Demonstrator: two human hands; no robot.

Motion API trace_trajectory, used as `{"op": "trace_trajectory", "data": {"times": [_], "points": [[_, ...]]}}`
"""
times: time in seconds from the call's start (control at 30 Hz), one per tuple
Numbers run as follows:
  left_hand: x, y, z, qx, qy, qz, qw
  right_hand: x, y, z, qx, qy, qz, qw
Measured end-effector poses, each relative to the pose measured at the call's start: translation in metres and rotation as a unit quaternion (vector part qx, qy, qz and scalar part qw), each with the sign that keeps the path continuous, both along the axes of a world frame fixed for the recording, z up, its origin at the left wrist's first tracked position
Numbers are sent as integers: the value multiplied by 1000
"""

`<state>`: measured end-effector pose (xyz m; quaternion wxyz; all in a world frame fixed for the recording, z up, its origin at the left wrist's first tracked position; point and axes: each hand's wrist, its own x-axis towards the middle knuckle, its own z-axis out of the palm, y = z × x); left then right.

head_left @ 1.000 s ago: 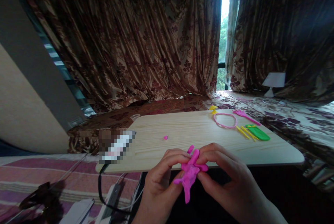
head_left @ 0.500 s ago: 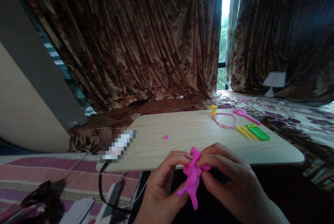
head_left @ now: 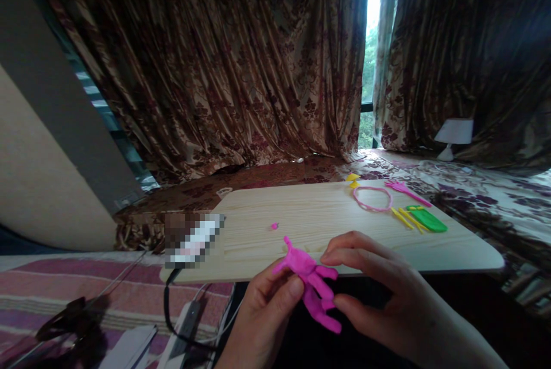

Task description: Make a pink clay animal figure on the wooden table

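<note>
My left hand (head_left: 269, 309) pinches a bright pink clay figure (head_left: 306, 265) between thumb and fingers, in front of the table's near edge. Several stubby limbs stick out of the figure, which lies tilted with its legs toward the lower right. To its right, my right hand (head_left: 387, 288) is open, thumb and fingers apart around the limb ends. Its thumb tip is close to one leg; whether they touch I cannot tell. A small pink piece (head_left: 274, 226) lies on the pale wooden table (head_left: 245, 208) beyond my hands.
At the table's right lie a pink ring-shaped strand (head_left: 372, 209), a yellow piece (head_left: 353, 179), a pink hand-shaped stick (head_left: 407, 191), yellow sticks (head_left: 402, 218) and a green flat piece (head_left: 430, 220). A blurred-out object (head_left: 196, 241) with a black cable sits at the left edge.
The clay figure has been turned over and tipped, its legs now pointing lower right. My right hand has let go of it and opened; my left hand keeps hold.
</note>
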<state>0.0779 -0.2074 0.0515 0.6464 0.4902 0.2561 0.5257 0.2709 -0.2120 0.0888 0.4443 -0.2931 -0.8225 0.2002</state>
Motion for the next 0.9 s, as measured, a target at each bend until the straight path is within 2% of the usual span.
{"op": "trace_trajectory", "data": {"times": [0.1, 0.33, 0.5, 0.67, 0.9], "points": [[0, 0, -1, 4, 2, -7, 1000, -3, -1, 1, 3, 5, -1, 1000], [-8, 0, -12, 39, 103, 32, 993, -5, -4, 4, 57, -15, -17, 998], [-8, -5, -8, 68, 136, 64, 986, -4, -2, 4, 94, -43, -26, 994], [-6, -4, -3, 79, 139, 33, 987, 0, -1, 5, 92, -52, -27, 994], [-7, -2, -8, 60, 99, -26, 993, 3, -7, 5, 75, -53, -19, 996]]}}
